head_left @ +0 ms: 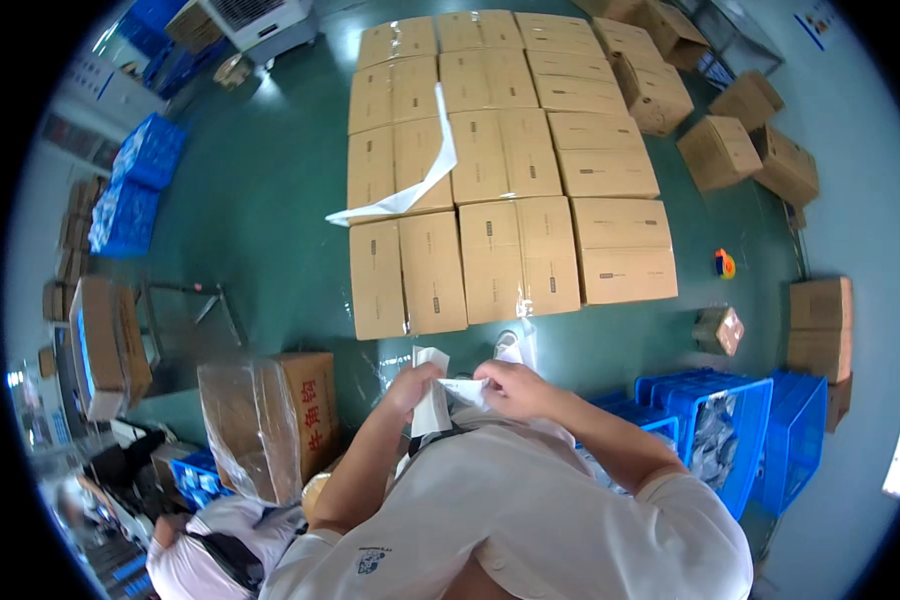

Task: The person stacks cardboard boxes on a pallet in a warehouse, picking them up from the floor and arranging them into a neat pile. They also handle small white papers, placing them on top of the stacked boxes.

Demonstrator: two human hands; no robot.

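Note:
In front of my waist, my left hand [410,386] is closed on a white paper strip [431,412], whose end hangs below the fingers. Another stretch of white strip [462,391] spans the gap between my hands. My right hand [515,388] pinches its other end. Whether this is one strip or two I cannot tell. Beyond my hands, several closed cardboard boxes [518,250] stand in rows, sealed with clear tape. A long bent white strip [436,176] lies across their tops.
Blue crates [710,385] with wrapped goods stand at my right. To my left are a large carton with clear plastic [305,420] and a person in a light shirt [225,545]. A tape roll [725,264] and a small carton [718,330] lie on the green floor [270,220].

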